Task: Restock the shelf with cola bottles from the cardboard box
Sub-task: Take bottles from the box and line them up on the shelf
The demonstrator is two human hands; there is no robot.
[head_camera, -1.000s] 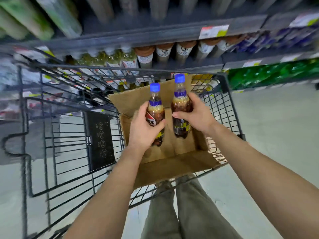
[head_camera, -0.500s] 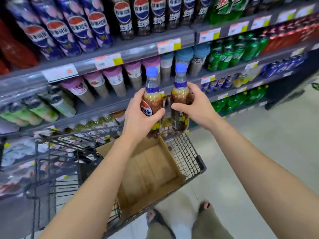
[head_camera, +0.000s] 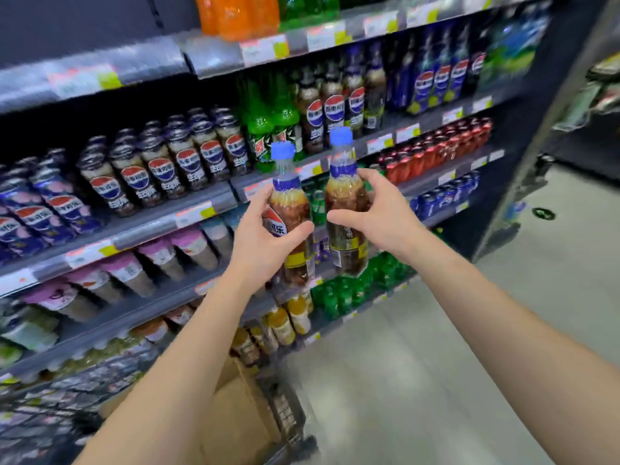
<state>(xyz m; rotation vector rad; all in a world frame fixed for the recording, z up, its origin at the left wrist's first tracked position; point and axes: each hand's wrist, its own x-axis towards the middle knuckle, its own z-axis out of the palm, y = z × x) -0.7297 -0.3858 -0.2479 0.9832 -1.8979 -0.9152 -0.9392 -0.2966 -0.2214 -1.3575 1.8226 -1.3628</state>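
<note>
I hold two blue-capped cola bottles upright in front of the shelves. My left hand grips the left cola bottle around its label. My right hand grips the right cola bottle at its middle. Both bottles hang side by side, a little apart, level with the grey shelf that carries a row of cola bottles. More cola bottles stand on the shelf above to the right. The cardboard box lies low in the view, mostly hidden behind my left forearm.
A wire shopping cart holds the box at the bottom. Green soda bottles, red cans, blue cans and purple-lidded cups fill neighbouring shelves. Grey floor lies to the right, bounded by a dark end panel.
Both hands have lifted the two bottles out of the box and up to shelf height. My view has swung up from the cart to the shelves.
</note>
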